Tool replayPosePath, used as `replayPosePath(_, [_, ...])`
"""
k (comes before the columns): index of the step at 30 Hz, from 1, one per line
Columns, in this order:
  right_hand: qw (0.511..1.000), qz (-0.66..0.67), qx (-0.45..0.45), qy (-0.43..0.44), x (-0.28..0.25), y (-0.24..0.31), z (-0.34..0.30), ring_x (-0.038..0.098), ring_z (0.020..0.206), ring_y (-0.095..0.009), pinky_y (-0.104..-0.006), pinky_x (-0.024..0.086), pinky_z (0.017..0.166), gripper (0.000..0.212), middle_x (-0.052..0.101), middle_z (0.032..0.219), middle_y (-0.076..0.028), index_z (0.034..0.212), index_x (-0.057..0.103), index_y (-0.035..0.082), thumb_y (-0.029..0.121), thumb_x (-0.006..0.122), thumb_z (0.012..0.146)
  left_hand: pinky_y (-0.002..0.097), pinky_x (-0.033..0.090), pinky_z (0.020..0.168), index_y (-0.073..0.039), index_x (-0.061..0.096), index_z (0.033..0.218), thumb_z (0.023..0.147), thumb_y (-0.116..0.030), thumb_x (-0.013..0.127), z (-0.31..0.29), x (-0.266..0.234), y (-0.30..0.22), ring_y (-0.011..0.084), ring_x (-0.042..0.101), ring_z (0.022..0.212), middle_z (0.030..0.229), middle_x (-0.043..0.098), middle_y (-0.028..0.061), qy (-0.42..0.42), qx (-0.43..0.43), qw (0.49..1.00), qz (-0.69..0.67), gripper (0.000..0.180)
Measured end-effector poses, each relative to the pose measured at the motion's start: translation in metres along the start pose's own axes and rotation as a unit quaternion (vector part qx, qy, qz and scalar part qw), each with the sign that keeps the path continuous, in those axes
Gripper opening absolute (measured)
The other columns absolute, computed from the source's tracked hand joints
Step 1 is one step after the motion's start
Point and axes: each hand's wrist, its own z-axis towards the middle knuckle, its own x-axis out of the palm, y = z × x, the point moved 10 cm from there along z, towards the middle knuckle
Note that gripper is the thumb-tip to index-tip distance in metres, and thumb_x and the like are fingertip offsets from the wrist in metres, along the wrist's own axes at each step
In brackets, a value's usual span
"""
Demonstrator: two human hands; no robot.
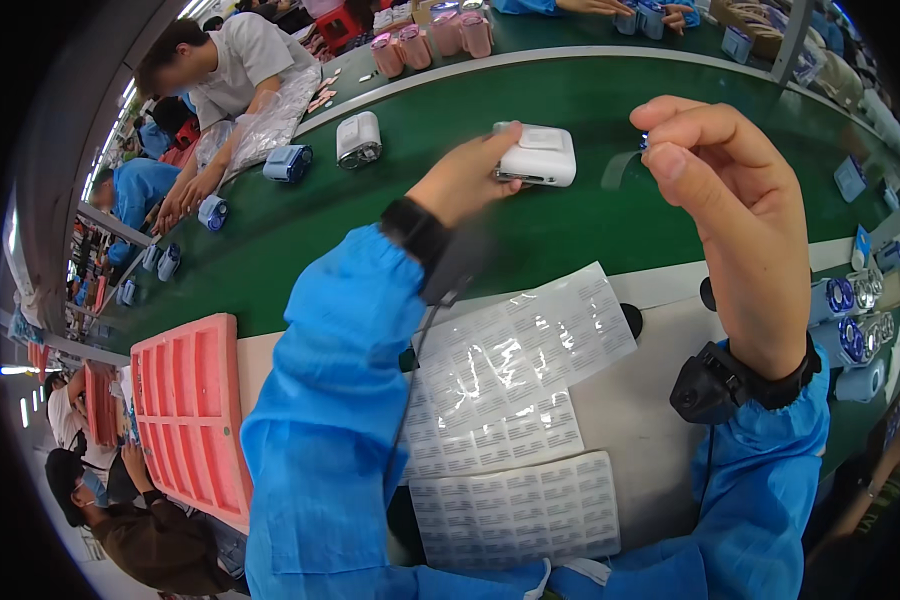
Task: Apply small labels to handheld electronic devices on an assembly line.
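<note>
My left hand (467, 172) grips a small white boxy device (538, 156) with rounded corners by its left end, thumb on top, over the green belt. To the right, my right hand (730, 165) is raised with thumb and forefinger pinched. A small see-through sticker (623, 171) shows faintly at its fingertips. Below my hands lie overlapping sheets of clear printed labels (515, 350), and a further label sheet (515, 510) is nearest me. Dark straps with small devices sit on both wrists, over blue sleeves.
On the green belt (390, 230) stand another white device (358, 139) and a blue one (288, 163). A pink compartment tray (192, 415) is at the left. Blue and silver round-ended devices (850, 320) cluster at the right. A person in white (255, 60) works across the belt, far left.
</note>
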Motion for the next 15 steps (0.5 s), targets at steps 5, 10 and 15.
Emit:
replayPosePath(5, [0.999, -0.029, -0.034, 0.001, 0.005, 0.007, 0.002, 0.047, 0.084, -0.006, -0.0209, 0.037, 0.078, 0.008, 0.053, 0.107, -0.007, 0.088, 0.058, 0.005, 0.009, 0.058, 0.081, 0.0433, 0.041, 0.087, -0.013, 0.039, 0.125, 0.081, -0.043, 0.056, 0.037, -0.065, -0.074, 0.0388, 0.039, 0.114, 0.132, 0.033, 0.0159, -0.336, 0.229, 0.555, 0.726, 0.056])
replayPosePath(10, [0.998, -0.064, -0.027, -0.008, -0.005, 0.002, -0.001, 0.048, 0.085, -0.007, -0.0212, 0.037, 0.079, 0.008, 0.053, 0.107, -0.007, 0.088, 0.057, 0.004, 0.007, 0.058, 0.081, 0.0584, 0.036, 0.086, -0.018, 0.038, 0.127, 0.069, -0.05, 0.065, -0.006, -0.11, -0.098, 0.0432, 0.024, 0.123, 0.134, 0.026, 0.0215, -0.442, 0.122, 0.427, 0.78, 0.072])
replayPosePath(15, [1.0, -0.001, -0.012, 0.015, 0.006, 0.004, 0.0, 0.048, 0.086, -0.008, -0.0208, 0.037, 0.078, 0.007, 0.053, 0.107, -0.007, 0.087, 0.057, 0.003, 0.004, 0.057, 0.08, 0.0508, 0.041, 0.085, -0.016, 0.041, 0.122, 0.071, -0.046, 0.063, -0.046, -0.228, -0.129, 0.033, 0.043, 0.111, 0.123, 0.041, 0.0153, -0.432, 0.215, 0.558, 0.675, 0.063])
